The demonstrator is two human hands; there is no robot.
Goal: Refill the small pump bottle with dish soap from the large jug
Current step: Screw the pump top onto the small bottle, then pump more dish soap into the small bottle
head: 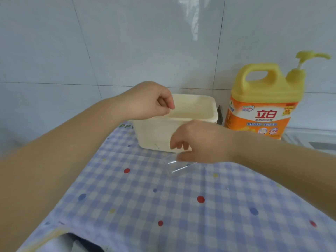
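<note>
Checked surface [181, 206]; yellow jug [261, 104] upright at its back right, beside a cream tub [163, 135]. My left hand [147, 100] hovered curled at the tub's rim, apparently empty. My right hand [201, 142] gripped a clear item [174, 166], possibly the small bottle; blurred.

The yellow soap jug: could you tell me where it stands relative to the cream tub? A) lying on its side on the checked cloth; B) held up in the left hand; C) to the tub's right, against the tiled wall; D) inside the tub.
C: the yellow soap jug stands upright right of the cream tub, by the tiled wall, with neither hand on it.
</note>
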